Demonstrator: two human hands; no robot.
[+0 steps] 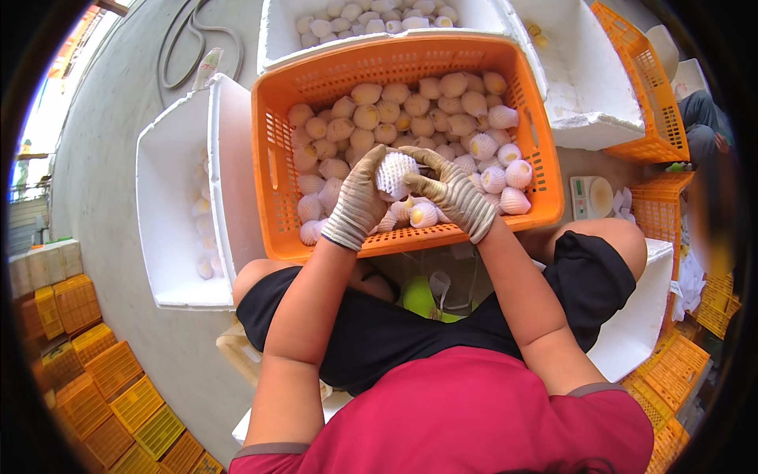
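Note:
Between my two gloved hands is a fruit in a white foam net (395, 175), above the near part of an orange plastic crate (545, 162). My left hand (357, 204) is closed on the fruit's left side. My right hand (456, 193) has its fingers and thumb closed on the right side. Both gloves are pale and striped, grubby at the fingertips. Inside the crate lie several foam-netted fruits (387, 110), some with yellowish skin showing through the net's open end. The net hides most of the held fruit.
White foam boxes (223, 158) stand left, behind and right of the crate, some with netted fruit. A small scale (583, 197) sits at right. Stacked yellow and orange crates (110, 367) fill the lower left. A hose (197, 31) lies on the floor. Another person's leg (699, 126) shows far right.

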